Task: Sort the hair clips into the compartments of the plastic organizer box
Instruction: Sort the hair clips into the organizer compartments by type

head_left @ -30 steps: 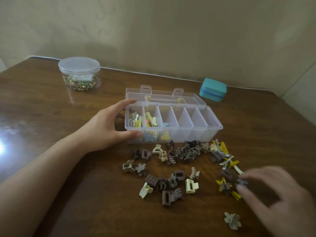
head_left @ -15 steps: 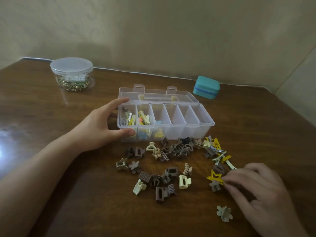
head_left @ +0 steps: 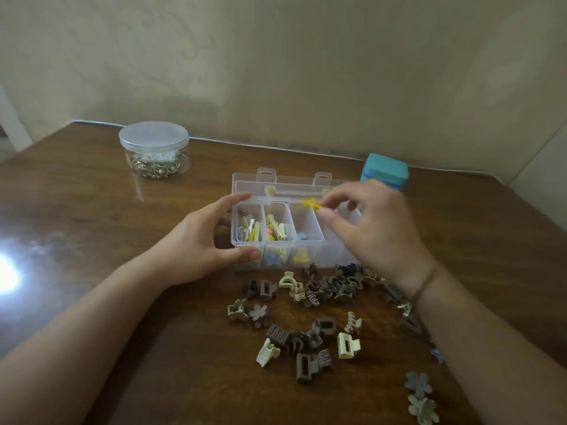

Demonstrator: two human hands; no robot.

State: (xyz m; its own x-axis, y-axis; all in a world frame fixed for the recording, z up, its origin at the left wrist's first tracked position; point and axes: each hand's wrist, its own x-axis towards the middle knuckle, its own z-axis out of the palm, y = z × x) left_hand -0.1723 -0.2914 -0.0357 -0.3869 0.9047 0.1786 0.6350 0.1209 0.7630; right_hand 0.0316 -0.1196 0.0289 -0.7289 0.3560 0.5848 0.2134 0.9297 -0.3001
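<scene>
Over the organizer box [head_left: 277, 251], near its back rim, I see the right hand [head_left: 372, 228] pinching a yellow star clip [head_left: 310, 204] between thumb and fingertips, a narrow grip closed on the clip. The clip hangs above the third compartment from the left, not yet released. Left hand [head_left: 196, 243] braces the box at its left end: thumb against the front wall, fingers curled round the back corner, a wide clasp on the box.

Progress, as far as I can judge: early to middle. Two leftmost compartments hold a modest stack of flat clips, yellow, white and pink among them. The third shows a blue piece and something yellow low down. Compartments further right are mostly hidden behind the right hand; the little I see looks bare, but I cannot confirm it.

Remaining: a large scatter of claw clips [head_left: 325, 289], brown, grey and cream, lies on the table [head_left: 92, 271] just in front of the box. Two flower clips [head_left: 418, 392] sit near the right forearm. None of these are sorted yet.

Not part of the task: lidded jar [head_left: 153, 150] back left, teal case [head_left: 385, 171] behind the box.
</scene>
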